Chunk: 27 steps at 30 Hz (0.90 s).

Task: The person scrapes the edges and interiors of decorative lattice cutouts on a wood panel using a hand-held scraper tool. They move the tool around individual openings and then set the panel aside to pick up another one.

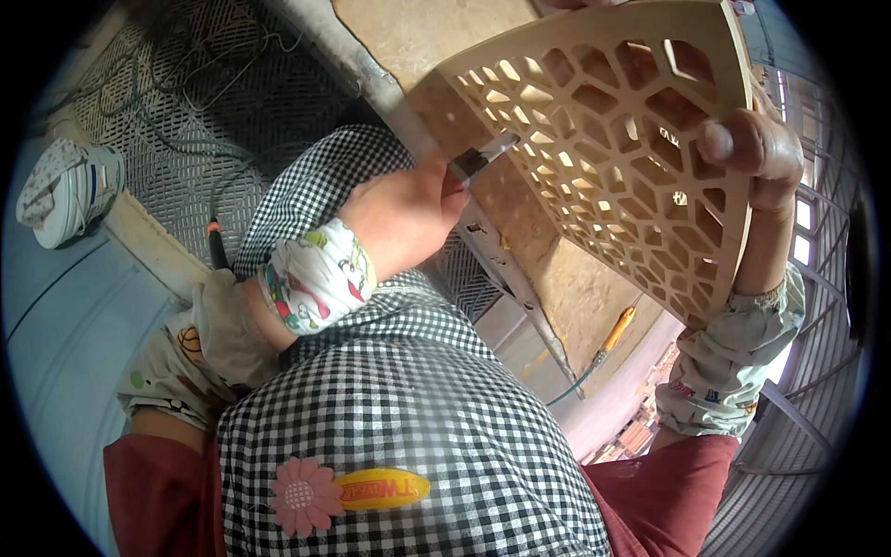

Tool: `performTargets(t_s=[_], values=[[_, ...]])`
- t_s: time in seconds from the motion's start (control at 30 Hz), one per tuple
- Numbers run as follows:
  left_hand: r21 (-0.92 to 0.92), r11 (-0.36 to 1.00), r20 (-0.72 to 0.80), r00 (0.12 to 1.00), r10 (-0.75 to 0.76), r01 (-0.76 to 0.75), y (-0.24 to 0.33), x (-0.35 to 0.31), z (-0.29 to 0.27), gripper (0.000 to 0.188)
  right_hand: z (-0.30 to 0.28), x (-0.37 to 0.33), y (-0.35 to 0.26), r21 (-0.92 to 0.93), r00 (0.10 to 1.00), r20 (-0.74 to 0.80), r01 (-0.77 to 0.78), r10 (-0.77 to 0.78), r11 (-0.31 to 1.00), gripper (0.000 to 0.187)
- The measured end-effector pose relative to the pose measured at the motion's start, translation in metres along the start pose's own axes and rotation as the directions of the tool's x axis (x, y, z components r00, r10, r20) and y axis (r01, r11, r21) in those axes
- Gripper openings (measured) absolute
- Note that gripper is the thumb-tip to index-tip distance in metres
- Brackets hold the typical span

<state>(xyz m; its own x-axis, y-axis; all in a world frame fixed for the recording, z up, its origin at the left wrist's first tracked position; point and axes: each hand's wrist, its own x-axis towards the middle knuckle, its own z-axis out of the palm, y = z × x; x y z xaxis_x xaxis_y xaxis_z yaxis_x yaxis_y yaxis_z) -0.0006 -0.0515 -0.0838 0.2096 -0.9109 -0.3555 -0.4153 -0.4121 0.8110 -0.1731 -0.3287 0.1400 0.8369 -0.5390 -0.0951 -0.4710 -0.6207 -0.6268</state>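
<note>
Our left hand [399, 218], just left of the pale wooden lattice panel with many-sided openings [620, 160], is closed around a short dark-handled tool with a flat metal tip [475, 162]. The tip points at the panel's left part; we cannot tell whether it touches the wood. Our right hand [768, 160] is partly closed on the panel's right edge, its thumb lying over the near face and its other fingers mostly hidden behind. Between our two hands, the panel stands tilted above the worn brown desk with a grey edge [566, 278]; whether it rests there we cannot make out.

Below the panel, on the desk, lies a slim orange-handled tool with a blue-green cord [619, 330]. Nearer to us than the panel is our black-and-white checked cloth apron [390, 399], bearing a pink flower patch [306, 497]. Well left of the panel are a slim black-and-orange tool [217, 243], a grey patterned mat with loose cords over it [176, 200] and, farthest out, a stained white round bucket [93, 186].
</note>
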Motion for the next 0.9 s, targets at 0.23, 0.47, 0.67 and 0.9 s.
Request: performTargets(t_s=[0.23,0.47,0.67,0.9], values=[[0.001,1.0,0.004,1.0,0.026,-0.026,-0.003,-0.002,0.001,0.034,0.012,0.0,-0.02,0.177,0.985,0.022,-0.173,0.172,0.969,0.044],[-0.049,0.996,-0.044,0.996,0.078,-0.08,-0.015,-0.013,0.008,0.035,0.023,0.003,-0.041,0.308,0.958,0.06,-0.285,0.28,0.908,0.061],[-0.039,0.999,0.046,0.998,0.03,-0.028,-0.011,0.011,0.001,0.039,0.058,0.015,-0.082,0.388,0.948,0.123,-0.318,0.294,0.865,0.074],[-0.088,0.996,0.081,0.997,-0.014,0.021,-0.021,0.003,0.001,0.039,0.063,0.018,-0.09,0.446,0.944,0.183,-0.329,0.275,0.832,0.07]])
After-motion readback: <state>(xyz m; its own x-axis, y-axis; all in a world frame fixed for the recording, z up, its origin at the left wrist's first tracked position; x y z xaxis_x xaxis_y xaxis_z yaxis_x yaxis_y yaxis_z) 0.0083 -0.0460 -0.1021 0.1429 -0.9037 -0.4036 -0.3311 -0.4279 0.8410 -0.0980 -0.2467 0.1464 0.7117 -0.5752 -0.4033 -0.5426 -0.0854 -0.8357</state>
